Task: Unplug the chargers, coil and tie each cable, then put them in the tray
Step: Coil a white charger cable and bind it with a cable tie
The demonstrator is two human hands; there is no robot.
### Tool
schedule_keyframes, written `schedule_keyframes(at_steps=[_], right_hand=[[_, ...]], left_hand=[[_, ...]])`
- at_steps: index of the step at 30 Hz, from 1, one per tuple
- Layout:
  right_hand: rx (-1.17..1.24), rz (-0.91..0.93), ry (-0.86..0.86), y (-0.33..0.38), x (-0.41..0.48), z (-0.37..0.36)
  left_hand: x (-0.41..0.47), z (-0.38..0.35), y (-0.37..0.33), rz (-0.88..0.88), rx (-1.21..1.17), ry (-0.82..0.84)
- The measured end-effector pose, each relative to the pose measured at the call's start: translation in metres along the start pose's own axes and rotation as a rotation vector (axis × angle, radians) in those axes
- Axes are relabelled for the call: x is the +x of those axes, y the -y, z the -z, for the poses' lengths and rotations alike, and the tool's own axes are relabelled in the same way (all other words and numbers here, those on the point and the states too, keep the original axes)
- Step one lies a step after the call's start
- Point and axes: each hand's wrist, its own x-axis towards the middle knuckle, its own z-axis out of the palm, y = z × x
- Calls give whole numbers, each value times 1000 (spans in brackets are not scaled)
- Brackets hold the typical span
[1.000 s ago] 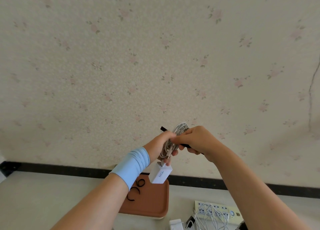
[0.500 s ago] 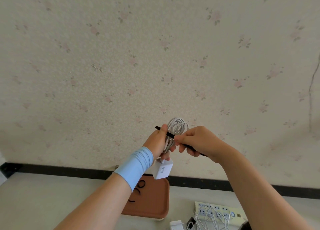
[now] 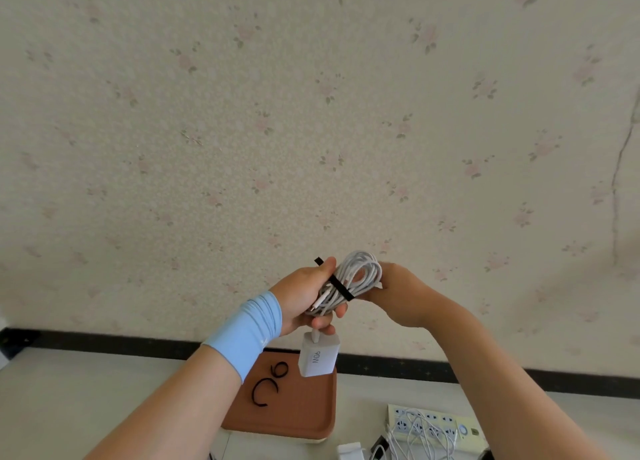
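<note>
Left hand (image 3: 304, 293) has the coiled white cable (image 3: 360, 272) wrapped in its fingers, thumb up top pinning one end of the black tie (image 3: 341, 288), which runs slantwise across the loops just beside that grip. Right hand (image 3: 398, 293) is up against the coil's other end, fingers hidden behind the loops, so its hold can't be told. The charger (image 3: 318, 355) dangles straight below the left grip, and under it sits the tray (image 3: 304, 411).

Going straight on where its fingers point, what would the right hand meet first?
The right hand would meet the coiled cable it holds, then probably the left hand just beyond.
</note>
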Motion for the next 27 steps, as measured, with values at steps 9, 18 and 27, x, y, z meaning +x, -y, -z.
schedule_keyframes(at_steps=[9, 18, 27], right_hand=[[50, -138, 74, 2, 2, 6], [633, -283, 112, 11, -3, 6], [695, -431, -123, 14, 10, -16]], left_hand=[[-7, 6, -1, -102, 333, -51], [-5, 1, 3, -71, 511, -81], [3, -11, 4, -169, 804, -374]])
